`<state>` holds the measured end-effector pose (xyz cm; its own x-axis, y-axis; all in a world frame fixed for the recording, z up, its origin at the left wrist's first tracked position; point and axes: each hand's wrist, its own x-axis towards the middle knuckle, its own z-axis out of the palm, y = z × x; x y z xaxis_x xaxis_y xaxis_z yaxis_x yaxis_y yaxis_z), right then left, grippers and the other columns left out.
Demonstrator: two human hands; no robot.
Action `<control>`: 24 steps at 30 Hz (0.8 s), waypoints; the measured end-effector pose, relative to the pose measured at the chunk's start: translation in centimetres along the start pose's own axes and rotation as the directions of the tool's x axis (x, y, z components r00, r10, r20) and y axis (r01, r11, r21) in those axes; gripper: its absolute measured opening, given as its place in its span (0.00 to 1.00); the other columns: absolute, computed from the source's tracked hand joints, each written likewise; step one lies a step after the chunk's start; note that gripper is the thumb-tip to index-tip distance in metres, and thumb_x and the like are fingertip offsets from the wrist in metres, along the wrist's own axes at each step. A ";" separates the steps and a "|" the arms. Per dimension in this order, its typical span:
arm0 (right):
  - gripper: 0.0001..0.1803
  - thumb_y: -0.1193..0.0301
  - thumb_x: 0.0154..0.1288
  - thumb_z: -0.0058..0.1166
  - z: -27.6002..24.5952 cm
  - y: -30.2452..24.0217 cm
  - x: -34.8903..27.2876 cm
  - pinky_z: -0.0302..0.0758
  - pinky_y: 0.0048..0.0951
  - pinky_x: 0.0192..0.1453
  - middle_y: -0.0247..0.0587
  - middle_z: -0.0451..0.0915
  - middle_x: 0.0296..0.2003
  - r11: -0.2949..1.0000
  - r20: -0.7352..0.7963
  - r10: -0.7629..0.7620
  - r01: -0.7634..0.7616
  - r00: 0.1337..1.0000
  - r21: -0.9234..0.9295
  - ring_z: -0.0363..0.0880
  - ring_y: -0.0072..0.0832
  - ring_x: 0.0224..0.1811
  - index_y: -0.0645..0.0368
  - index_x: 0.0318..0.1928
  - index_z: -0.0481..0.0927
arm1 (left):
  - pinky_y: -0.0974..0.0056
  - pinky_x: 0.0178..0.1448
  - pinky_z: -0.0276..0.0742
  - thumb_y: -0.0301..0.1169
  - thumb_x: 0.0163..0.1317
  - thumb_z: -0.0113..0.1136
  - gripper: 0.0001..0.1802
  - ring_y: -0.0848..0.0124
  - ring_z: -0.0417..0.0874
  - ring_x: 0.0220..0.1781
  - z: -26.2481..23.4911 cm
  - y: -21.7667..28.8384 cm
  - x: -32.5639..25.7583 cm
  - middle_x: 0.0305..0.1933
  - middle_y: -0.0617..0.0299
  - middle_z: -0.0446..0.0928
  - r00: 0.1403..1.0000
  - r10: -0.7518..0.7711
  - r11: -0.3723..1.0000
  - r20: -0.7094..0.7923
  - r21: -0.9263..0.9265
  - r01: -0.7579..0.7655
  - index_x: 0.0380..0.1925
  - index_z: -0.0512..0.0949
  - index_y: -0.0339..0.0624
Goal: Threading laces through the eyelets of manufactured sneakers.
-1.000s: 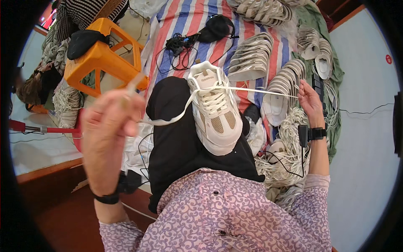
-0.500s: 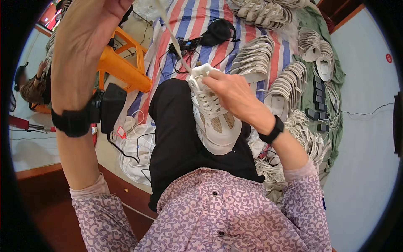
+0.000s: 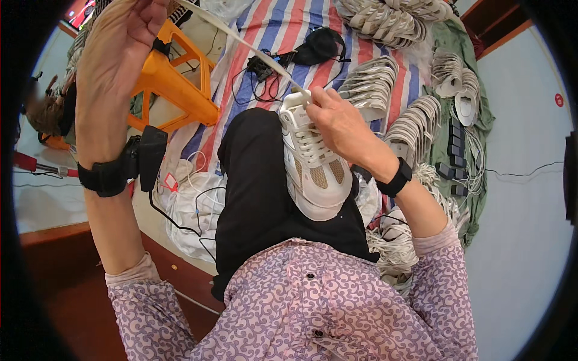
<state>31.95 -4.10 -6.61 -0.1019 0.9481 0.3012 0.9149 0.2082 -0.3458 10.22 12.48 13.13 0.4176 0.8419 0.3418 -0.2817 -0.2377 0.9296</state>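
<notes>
A white and beige sneaker upper [image 3: 318,186] rests on my lap, toe toward me, with white lace crossed through its lower eyelets. My right hand [image 3: 343,123] is closed at its top opening, fingertips pinching the lace beside the tongue. From there a flat white shoelace [image 3: 247,45] stretches taut up and left to my raised left hand [image 3: 129,42]. The fingers of that hand are curled at the upper edge of the view, partly cut off, with the lace end at them. Both wrists wear black bands; the left one carries a black device.
Rows of nested shoe uppers [image 3: 415,123] stand to the right on a striped sheet [image 3: 259,36]. Bundles of white laces [image 3: 391,249] lie nearer. An orange stool [image 3: 174,90] stands left, with a black cap [image 3: 319,47] and cables beyond my knee. Another person sits far left.
My left hand has moved slightly down and left, drawing the lace to a flatter slant. My right hand has shifted a little right and up at the shoe opening, showing more of the tongue.
</notes>
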 end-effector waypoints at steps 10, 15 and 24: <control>0.10 0.70 0.62 0.63 -5.6 2.4 -2.5 0.67 0.34 0.58 0.42 0.69 0.57 0.818 0.297 0.050 -0.210 0.954 0.535 0.71 0.36 0.56 0.65 0.33 0.78 | 0.68 0.65 0.73 0.25 0.72 0.50 0.19 0.60 0.78 0.64 -3.5 -0.4 -4.0 0.64 0.46 0.75 0.994 -0.085 0.996 -0.067 0.036 0.087 0.61 0.74 0.32; 0.11 0.67 0.60 0.65 -11.6 5.5 -9.4 0.68 0.34 0.43 0.38 0.77 0.37 0.974 0.280 0.221 -0.227 0.934 -0.013 0.74 0.34 0.40 0.62 0.30 0.80 | 0.70 0.40 0.77 0.23 0.61 0.63 0.11 0.69 0.85 0.34 -2.6 3.9 -12.4 0.32 0.52 0.84 0.783 -0.089 0.985 0.616 -0.062 0.160 0.43 0.83 0.31; 0.07 0.73 0.65 0.58 -9.0 12.1 -24.0 0.71 0.31 0.28 0.35 0.80 0.22 0.129 0.324 0.894 -0.868 0.311 0.479 0.77 0.26 0.23 0.65 0.36 0.83 | 0.75 0.25 0.69 0.32 0.68 0.59 0.13 0.82 0.76 0.20 1.9 -9.5 -11.5 0.19 0.68 0.75 0.797 -0.566 0.751 0.210 0.529 0.394 0.30 0.83 0.33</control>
<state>49.01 -26.50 -10.08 0.6595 0.5588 -0.5029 0.0190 -0.6811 -0.7319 9.70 4.17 0.58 0.6737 0.7040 -0.2248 0.4103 -0.1034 0.9061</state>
